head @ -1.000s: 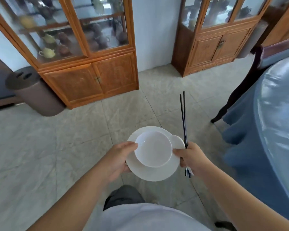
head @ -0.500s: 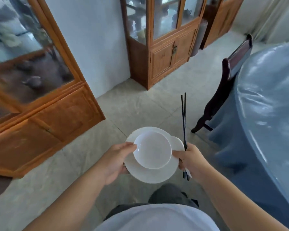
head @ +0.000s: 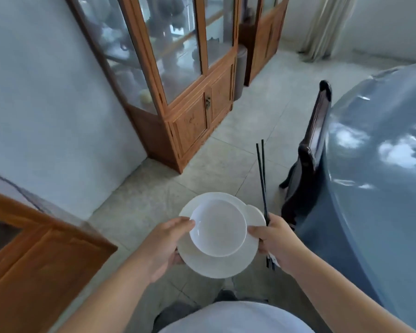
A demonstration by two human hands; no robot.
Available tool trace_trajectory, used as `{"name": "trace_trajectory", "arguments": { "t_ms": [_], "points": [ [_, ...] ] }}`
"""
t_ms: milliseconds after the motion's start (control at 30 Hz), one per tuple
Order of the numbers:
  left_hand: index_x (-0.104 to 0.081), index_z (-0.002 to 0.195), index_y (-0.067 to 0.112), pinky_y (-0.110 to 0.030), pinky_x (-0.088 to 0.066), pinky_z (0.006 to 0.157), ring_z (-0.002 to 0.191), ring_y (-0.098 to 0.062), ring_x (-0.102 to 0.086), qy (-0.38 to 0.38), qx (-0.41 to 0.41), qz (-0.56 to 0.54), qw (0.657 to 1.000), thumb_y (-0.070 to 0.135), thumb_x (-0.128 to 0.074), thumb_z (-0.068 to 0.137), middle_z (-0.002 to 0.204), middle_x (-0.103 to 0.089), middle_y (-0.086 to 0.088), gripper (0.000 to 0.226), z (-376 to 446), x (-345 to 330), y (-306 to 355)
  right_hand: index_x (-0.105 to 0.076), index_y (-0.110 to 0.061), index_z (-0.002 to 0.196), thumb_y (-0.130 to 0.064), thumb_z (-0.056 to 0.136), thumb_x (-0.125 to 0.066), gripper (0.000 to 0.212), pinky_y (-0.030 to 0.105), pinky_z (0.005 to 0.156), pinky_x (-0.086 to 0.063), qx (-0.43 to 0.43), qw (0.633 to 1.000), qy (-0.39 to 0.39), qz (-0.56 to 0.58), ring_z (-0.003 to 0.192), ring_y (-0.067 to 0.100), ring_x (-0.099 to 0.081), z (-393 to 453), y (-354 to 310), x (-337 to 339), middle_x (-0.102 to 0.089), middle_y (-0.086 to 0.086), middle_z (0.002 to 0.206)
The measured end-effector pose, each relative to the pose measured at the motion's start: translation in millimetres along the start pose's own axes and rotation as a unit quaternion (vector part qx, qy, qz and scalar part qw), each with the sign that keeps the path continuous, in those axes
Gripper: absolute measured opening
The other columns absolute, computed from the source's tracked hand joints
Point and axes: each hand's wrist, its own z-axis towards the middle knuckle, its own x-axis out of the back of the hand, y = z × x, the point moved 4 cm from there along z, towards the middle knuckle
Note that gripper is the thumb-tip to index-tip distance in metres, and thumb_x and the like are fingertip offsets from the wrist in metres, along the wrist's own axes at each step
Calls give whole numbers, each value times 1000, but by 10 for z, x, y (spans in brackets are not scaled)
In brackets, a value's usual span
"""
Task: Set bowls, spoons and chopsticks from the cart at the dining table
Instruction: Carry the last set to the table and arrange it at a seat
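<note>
A white bowl (head: 217,228) sits on a white plate (head: 214,264), carried at waist height above the floor. My left hand (head: 165,246) grips the plate's left edge, thumb on the bowl's rim. My right hand (head: 276,239) holds the plate's right edge and also grips a pair of black chopsticks (head: 262,174) that point away from me. A second small white dish edge (head: 256,213) shows under the bowl on the right. The round dining table (head: 380,164) with a shiny blue cover lies to my right.
A dark wooden chair (head: 310,150) stands tucked against the table's left side. Wooden glass-front cabinets (head: 190,97) line the wall ahead and another cabinet (head: 34,272) is close on my left. Tiled floor (head: 250,121) runs between cabinets and table.
The view has swung right: the cabinets slid left and the table and chair came further into view. Both hands keep the same hold on plate, bowl and chopsticks.
</note>
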Motion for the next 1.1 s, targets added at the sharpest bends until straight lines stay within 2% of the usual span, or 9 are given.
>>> {"name": "trace_trajectory", "arguments": {
  "t_ms": [200,333,467,533,633,800,900,1000,1100],
  "points": [
    [-70,112,15,-42,-55,70,89,-34,-69,-32,-12,45,998,30,-59,95,106,-72,-19,25,1128,-135,1142,-64,-15,105,-2,89,-62,21,28,45,-36,4,999,34,37,51,17,-49,863,-965,350,-65,16,79],
    [-68,114,15,-37,-56,65,86,-29,-70,-95,-17,74,993,29,-60,94,108,-72,-18,26,2032,-358,1885,-62,-10,107,0,89,-63,21,25,41,-36,12,991,94,90,41,11,-50,1478,-1445,690,-65,3,61],
    [-70,112,17,-41,-56,71,88,-29,-70,-178,-30,145,973,32,-63,92,106,-73,-15,26,2947,-732,2673,-63,-13,104,-2,89,-64,18,25,41,-37,14,972,195,132,44,11,-52,1998,-1803,1065,-68,7,70],
    [-70,113,17,-41,-57,72,91,-31,-70,-223,-20,182,958,37,-68,84,106,-73,-14,35,3303,-982,3031,-64,-12,106,-1,90,-62,19,24,42,-36,16,956,239,169,44,13,-50,2145,-1953,1210,-66,4,66],
    [-67,117,16,-40,-57,69,95,-34,-70,-286,-6,233,930,38,-68,75,109,-72,-14,47,3741,-1470,3480,-64,-11,109,2,91,-58,22,24,42,-33,36,928,294,227,40,11,-48,2245,-2123,1468,-64,-2,57],
    [-74,101,22,-42,-58,68,86,-29,-70,-393,2,302,869,28,-67,83,99,-73,-10,20,4244,-2529,3880,-64,-8,107,4,91,-57,21,25,40,-36,49,865,398,302,40,11,-49,2263,-2151,2074,-62,-3,54],
    [-65,116,13,-45,-59,73,89,-30,-68,-421,-1,351,837,27,-67,85,105,-69,-15,34,4488,-3231,3902,-65,-3,106,10,90,-53,24,21,39,-38,61,816,456,349,41,8,-51,2331,-2040,2471,-60,-4,53],
    [-66,107,13,-41,-57,71,84,-25,-66,-442,-1,392,807,18,-57,95,96,-69,-10,16,4649,-3883,3834,-67,-10,103,9,89,-53,27,22,40,-37,49,769,518,372,44,11,-50,2392,-1889,2807,-60,0,59],
    [-65,99,15,-34,-56,66,80,-23,-63,-453,6,440,776,16,-55,95,91,-65,-8,11,4787,-4422,3742,-67,-10,99,7,88,-55,24,20,41,-38,22,722,575,384,47,9,-53,2451,-1687,3063,-62,2,67]
  ]
}}
